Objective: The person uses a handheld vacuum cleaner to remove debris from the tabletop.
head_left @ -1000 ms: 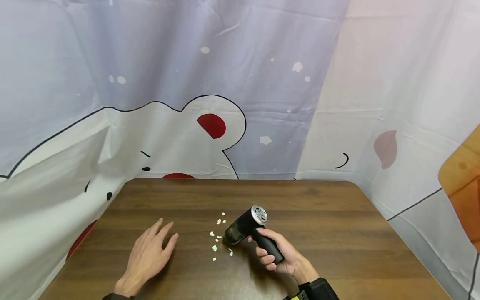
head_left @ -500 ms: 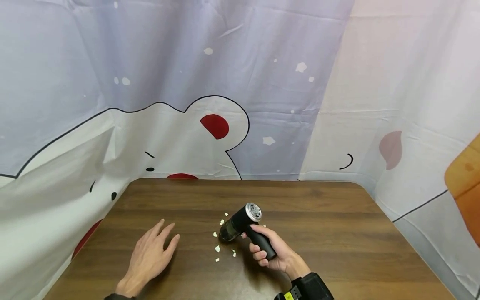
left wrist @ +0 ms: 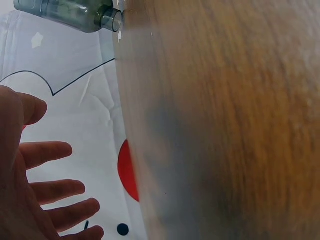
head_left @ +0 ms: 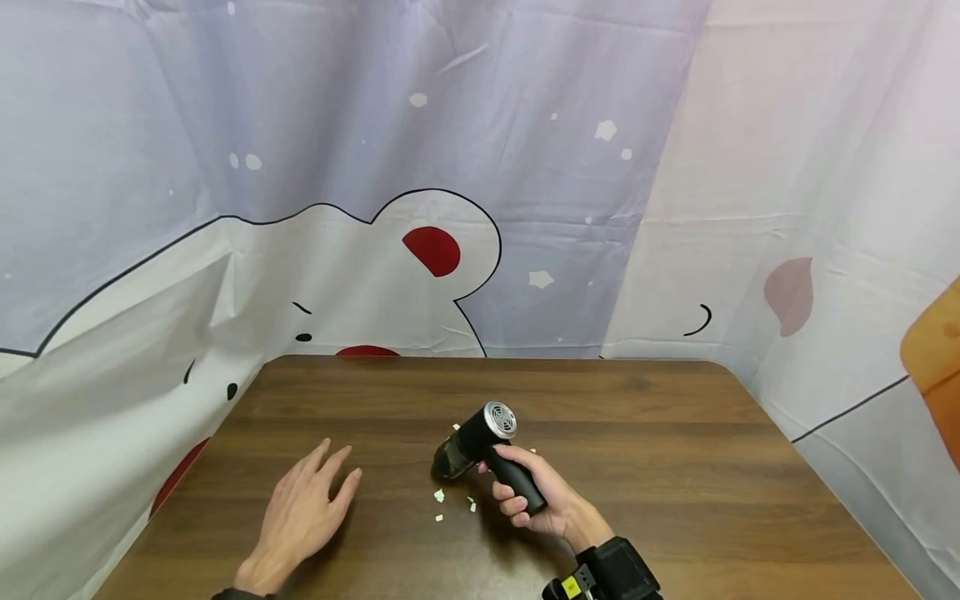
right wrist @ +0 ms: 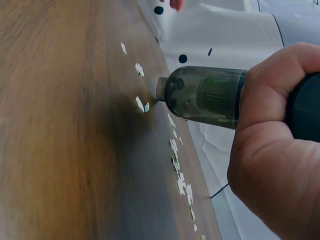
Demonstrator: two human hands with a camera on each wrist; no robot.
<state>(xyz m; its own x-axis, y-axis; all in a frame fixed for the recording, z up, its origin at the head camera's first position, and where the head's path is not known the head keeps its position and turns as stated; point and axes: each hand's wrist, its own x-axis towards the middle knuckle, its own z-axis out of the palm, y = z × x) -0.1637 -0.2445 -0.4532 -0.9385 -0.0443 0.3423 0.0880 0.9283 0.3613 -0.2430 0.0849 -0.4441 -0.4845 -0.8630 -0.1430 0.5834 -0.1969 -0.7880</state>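
Note:
My right hand [head_left: 551, 504] grips the black handle of a handheld vacuum [head_left: 472, 440] with a silver vented cap and a clear dust cup. In the right wrist view, the cup's short nozzle [right wrist: 161, 89] points down close to the table, beside small white paper scraps [right wrist: 142, 104]. More scraps form a line [right wrist: 181, 184] beyond it. A few scraps [head_left: 439, 495] show in front of the vacuum in the head view; its body may hide others. Over the table's left side is my left hand [head_left: 300, 508], fingers spread and holding nothing.
The brown wooden table [head_left: 645, 467] has rounded far corners. A printed cloth curtain [head_left: 555, 183] hangs behind it and along both sides. One scrap [head_left: 533, 451] lies just beyond the right hand.
My right hand has moved the vacuum left and slightly away from me, across where scraps lay. Fewer scraps show around its nozzle in the head view. The left hand has stayed nearly still.

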